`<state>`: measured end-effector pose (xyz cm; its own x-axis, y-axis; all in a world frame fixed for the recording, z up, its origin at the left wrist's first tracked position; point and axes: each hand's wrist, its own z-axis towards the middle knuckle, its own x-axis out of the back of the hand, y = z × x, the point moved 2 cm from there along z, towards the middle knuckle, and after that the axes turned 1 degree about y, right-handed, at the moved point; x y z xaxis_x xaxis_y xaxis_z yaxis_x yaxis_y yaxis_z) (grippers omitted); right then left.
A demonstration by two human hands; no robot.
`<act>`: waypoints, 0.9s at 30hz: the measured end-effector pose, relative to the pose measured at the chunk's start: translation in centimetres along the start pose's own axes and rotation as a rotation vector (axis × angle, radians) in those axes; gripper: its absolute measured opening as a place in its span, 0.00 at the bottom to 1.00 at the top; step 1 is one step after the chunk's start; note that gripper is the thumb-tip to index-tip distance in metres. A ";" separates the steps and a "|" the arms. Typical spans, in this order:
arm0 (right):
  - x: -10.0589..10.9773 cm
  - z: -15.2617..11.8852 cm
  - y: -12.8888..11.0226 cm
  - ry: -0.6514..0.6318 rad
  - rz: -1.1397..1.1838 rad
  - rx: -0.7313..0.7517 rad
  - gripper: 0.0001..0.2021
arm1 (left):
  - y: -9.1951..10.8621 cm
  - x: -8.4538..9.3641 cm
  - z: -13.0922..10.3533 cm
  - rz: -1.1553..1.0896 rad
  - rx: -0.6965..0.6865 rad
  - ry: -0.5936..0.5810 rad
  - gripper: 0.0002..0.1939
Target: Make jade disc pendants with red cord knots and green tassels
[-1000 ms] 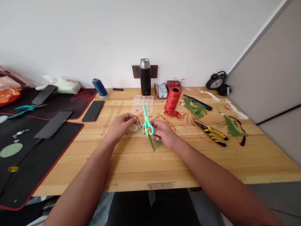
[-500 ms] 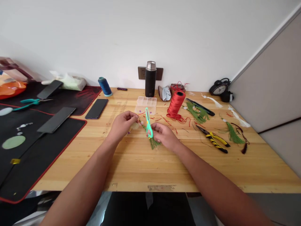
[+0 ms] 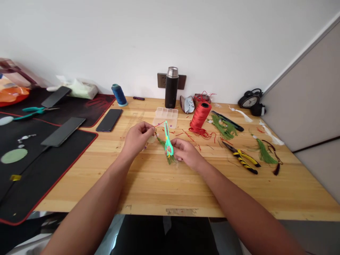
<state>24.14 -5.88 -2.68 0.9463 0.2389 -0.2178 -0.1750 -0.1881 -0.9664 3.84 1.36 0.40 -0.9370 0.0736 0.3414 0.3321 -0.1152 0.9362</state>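
My right hand [image 3: 184, 152] is closed on the handles of green scissors [image 3: 167, 140], whose blades point up and away from me. Between thumb and fingertips, my left hand [image 3: 139, 138] pinches a thin red cord [image 3: 159, 124] that runs toward the scissor blades. A green tassel [image 3: 170, 159] hangs beneath the scissors, with its upper end leading toward my left fingertips. Near those fingertips is a pale round piece, partly hidden. Behind the hands lies a clear compartment box [image 3: 166, 114] with a few small purple beads.
A red thread spool [image 3: 199, 116], green tassels [image 3: 223, 125] and yellow-black pliers [image 3: 241, 157] lie to the right. A black flask [image 3: 171, 90] stands at the wall. To the left are a blue spool [image 3: 119, 95], a phone [image 3: 109, 120] and dark mats [image 3: 53, 170].
The green tassel has shifted slightly left beneath the scissors. My left hand has moved slightly up and left, with the red cord now stretched toward the blades. The camera view has shifted a little.
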 end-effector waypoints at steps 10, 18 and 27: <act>0.0 0.0 0.2 0.009 -0.049 -0.038 0.23 | 0.8 -0.2 -0.3 0.126 -0.082 0.011 0.10; -0.1 -0.1 0.1 -0.007 -0.091 -0.020 0.21 | 1.1 -0.7 -0.9 0.178 -0.123 -0.001 0.08; -0.1 -0.1 0.3 0.001 -0.136 -0.032 0.21 | 1.2 -0.8 -1.0 0.263 -0.243 0.038 0.07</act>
<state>24.00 -6.07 -2.93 0.9610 0.2631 -0.0850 -0.0365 -0.1842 -0.9822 4.85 0.18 1.20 -0.8279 -0.0258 0.5603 0.5311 -0.3575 0.7682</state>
